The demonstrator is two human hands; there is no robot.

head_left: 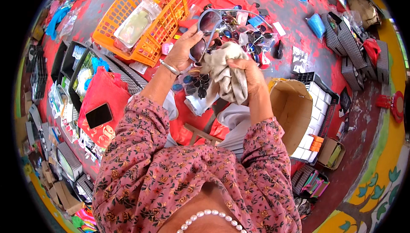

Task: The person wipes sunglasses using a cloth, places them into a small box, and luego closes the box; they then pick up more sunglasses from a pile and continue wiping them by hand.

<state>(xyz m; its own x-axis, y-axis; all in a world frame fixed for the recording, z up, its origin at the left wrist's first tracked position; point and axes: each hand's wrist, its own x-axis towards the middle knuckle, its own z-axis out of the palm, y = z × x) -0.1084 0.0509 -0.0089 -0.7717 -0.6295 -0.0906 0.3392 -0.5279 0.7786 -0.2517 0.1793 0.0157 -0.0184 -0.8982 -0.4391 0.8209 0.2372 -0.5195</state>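
Raised in front of me is a pair of sunglasses (209, 21) with dark lenses and a pale blue-grey frame. My left hand (183, 49) is closed on its frame, and one temple arm stretches off to the right. A crumpled beige cloth (226, 73) is bunched in my right hand (252, 77), its folds hanging below the fingers. The cloth's upper left side meets the lower part of the sunglasses; whether it presses on a lens is hidden. Beneath and beyond lies a heap of loose sunglasses (260, 41), several with dark round lenses.
An orange plastic basket (160, 41) holding a clear bag stands at far left. A red cloth bag with a black phone (99, 116) lies left. At right are an open cardboard box (290, 109) and a black crate of small white boxes (314, 117). Checked cases (354, 47) stand far right.
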